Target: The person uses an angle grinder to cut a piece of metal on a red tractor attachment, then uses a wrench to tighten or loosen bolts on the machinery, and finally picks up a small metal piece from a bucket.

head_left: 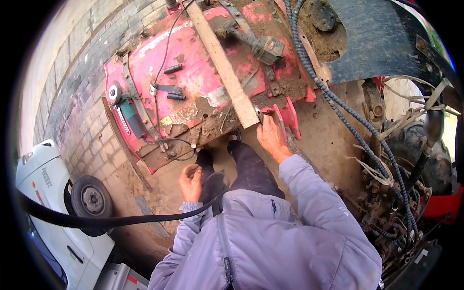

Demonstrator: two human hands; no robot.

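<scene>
My right hand (272,140) is closed at the edge of the worn red machine housing (191,41), beside the near end of a wooden beam (222,65). A small shiny metal piece (259,113) shows at its fingertips; its kind is not clear. Curled in front of my legs, my left hand (190,182) touches nothing that I can see, and the inside of its grip is hidden. On the housing's left end lies a green angle grinder (129,116). Near the housing's middle are a dark strap-like piece (166,89) and short black cylinders (173,68).
A dirty driveshaft (249,43) rests across the housing. Dark wrapped hoses (333,99) hang at right, near a blue panel (386,38) and greasy machinery (382,217). A white vehicle (63,208) with a wheel (92,197) stands at left. A thin cable (164,60) crosses the housing.
</scene>
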